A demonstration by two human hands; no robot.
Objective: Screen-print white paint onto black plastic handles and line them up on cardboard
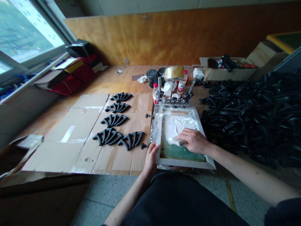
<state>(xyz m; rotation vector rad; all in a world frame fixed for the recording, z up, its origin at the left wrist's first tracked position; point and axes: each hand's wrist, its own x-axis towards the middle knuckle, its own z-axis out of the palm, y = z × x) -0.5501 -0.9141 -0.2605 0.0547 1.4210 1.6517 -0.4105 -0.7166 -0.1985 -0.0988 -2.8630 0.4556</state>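
Note:
A metal-edged printing screen (185, 161) lies flat in a clamp stand (175, 99), its green mesh thickly smeared with white paste (181, 122) over the far and middle part. My right hand (194, 139) is closed on a white wad that looks like a rag (176, 141), pressed against the mesh at the lower edge of the paste. With its fingers on the near left edge of the frame, my left hand (151, 158) grips the screen. A thin brown strip (180, 113) lies near the screen's far end. Whatever is under the screen is hidden.
Curved black plastic parts (108, 137) lie in rows on cardboard (63, 138) to the left. A large heap of black parts (246, 116) fills the right. Behind the stand are bottles (155, 93), a tape roll (174, 72), a dark tub (152, 78) and an open box (229, 73).

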